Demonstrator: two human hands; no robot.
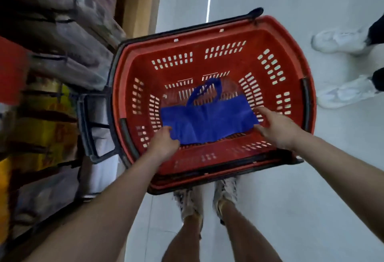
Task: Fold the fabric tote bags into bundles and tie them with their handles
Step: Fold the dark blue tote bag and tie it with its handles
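A blue fabric tote bag (207, 120) hangs stretched flat over the inside of a red plastic shopping basket (218, 33). Its looped handles (205, 89) point away from me. My left hand (163, 144) grips the bag's near left corner with curled fingers. My right hand (274, 127) pinches the bag's right edge. The bag's lower edge droops between the two hands.
The basket stands on the pale floor just in front of my feet (205, 197). Store shelves with packed goods (52, 74) run along the left, with a dark metal frame (91, 128) beside the basket. Another person's white shoes (345, 66) stand at the right.
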